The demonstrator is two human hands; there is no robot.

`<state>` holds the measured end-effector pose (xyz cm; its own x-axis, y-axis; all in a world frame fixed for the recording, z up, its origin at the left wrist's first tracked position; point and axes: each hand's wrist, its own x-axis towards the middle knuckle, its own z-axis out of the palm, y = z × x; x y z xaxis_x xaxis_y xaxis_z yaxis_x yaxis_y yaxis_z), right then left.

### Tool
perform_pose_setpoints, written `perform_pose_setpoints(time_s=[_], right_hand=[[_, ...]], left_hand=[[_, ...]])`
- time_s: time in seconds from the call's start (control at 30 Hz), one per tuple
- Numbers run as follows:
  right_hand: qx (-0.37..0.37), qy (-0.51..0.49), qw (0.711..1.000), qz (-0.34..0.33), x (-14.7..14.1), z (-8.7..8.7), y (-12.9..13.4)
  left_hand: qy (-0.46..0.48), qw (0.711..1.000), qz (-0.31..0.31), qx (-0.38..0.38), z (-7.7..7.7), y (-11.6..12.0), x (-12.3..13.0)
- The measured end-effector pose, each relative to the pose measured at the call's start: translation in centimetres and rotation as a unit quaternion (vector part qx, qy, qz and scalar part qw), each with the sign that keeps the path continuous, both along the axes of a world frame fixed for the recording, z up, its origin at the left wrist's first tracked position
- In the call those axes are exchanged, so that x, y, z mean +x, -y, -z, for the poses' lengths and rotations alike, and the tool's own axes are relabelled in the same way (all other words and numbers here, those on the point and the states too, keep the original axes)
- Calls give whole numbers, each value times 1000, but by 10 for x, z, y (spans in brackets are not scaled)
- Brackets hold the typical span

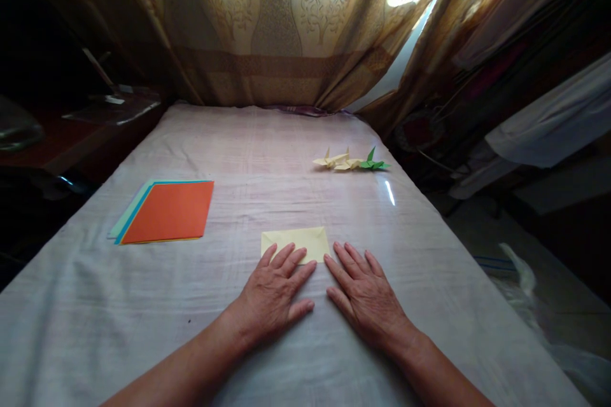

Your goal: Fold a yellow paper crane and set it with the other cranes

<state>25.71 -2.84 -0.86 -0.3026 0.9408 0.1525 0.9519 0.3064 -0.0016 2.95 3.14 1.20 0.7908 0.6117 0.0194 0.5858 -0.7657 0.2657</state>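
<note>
A pale yellow sheet of origami paper (296, 239), folded into a rectangle with faint creases, lies flat on the cloth-covered surface. Over its lower left part rests my left hand (279, 292), fingers spread and laid on the paper. My right hand (363, 289) lies flat just beyond the paper's right edge, its fingers apart and one fingertip close to the lower right corner. Neither hand grips anything. The fingers of my left hand hide some of the paper's lower edge.
To the left lies a stack of coloured paper (172, 211) with an orange sheet on top. Folded paper cranes, cream (330, 161) and green (373, 163), stand in a row at the back right. Curtains (281, 32) hang behind the white cloth (229, 140).
</note>
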Motion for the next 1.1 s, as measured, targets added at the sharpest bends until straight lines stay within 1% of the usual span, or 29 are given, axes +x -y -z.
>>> perform_pose_setpoints(time_s=[0.13, 0.3, 0.43, 0.6, 0.73, 0.87, 0.97, 1.1], right_hand=[[7, -1, 1000, 5, 0, 3, 0], [8, 4, 1000, 7, 1, 4, 0], [9, 2, 1000, 5, 2, 4, 1], [11, -5, 1000, 3, 2, 5, 1], [16, -12, 1000, 5, 2, 5, 1], [20, -16, 1000, 6, 1, 4, 1], [26, -12, 1000, 6, 1, 4, 1], [43, -17, 999, -1, 1, 7, -1]], left_hand=[[1, 1000, -3, -3, 3, 2, -1], [-13, 1000, 12, 14, 6, 0, -14], [-40, 999, 14, 15, 4, -2, -33], [-60, 998, 7, 21, 3, -1, -65], [-48, 998, 8, 30, 5, 0, -85], [-34, 998, 10, 55, 5, -1, -95], [-27, 995, -16, 91, 2, -4, -98], [7, 986, -98, 134, 2, -18, -88]])
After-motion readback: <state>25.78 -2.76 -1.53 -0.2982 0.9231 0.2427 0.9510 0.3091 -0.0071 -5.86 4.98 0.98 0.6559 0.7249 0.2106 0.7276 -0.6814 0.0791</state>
